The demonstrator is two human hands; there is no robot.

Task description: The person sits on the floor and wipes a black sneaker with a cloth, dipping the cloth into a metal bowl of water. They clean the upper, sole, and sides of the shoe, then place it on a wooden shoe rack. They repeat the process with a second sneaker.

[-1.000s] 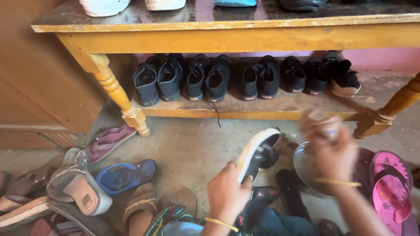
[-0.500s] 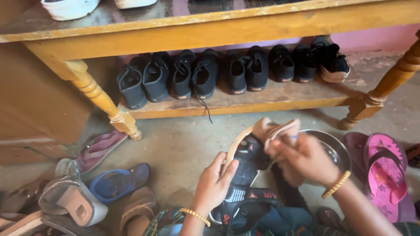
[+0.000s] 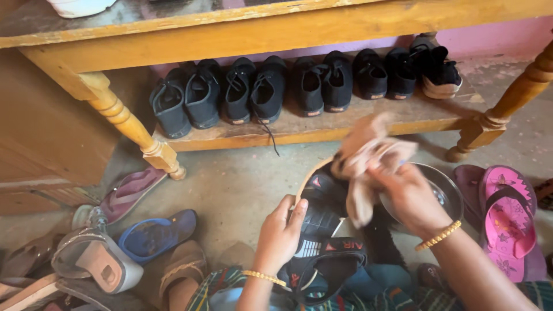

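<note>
The left hand is closed around the side of a black strapped sandal, fingers curled over its tan-edged sole. The sandal stands on its edge, its long axis running from the person's lap up and away, toe end toward the wooden shoe rack. Just past that grip, the right hand clutches a crumpled, soft beige cloth, blurred, against the sandal's far end. A round shiny metal bowl sits just beyond the right hand on the rough concrete floor.
</note>
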